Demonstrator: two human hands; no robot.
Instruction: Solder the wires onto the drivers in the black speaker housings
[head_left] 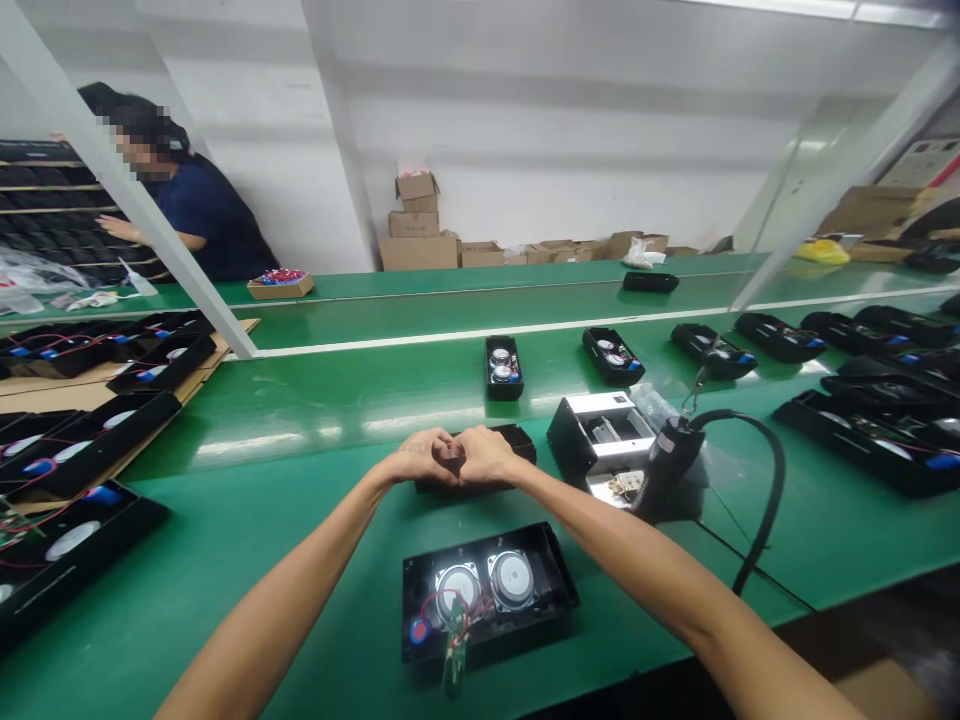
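Black speaker housing [517, 445] lies under left hand [420, 458] and right hand [484, 456], held together, touching; wired green circuit board [454, 650] at 6 o'clock could snag if left forearm [277, 600] drags across.

Item: black plastic speaker housing [519, 444] | Pose: flat, long side across the green conveyor belt [247, 560] — left hand [421, 458] and right hand [484, 456] meet over it, hiding its near edge

L forearm [277, 590] bare, long & slim, enters from 7 o'clock; R forearm [660, 590] same build, bare, from 4 o'clock. L hand [424, 458] & R hand [484, 455] meet near 12 o'clock, both narrow w/ slim fingers & fine creases at wrists. Nails too small to make out.
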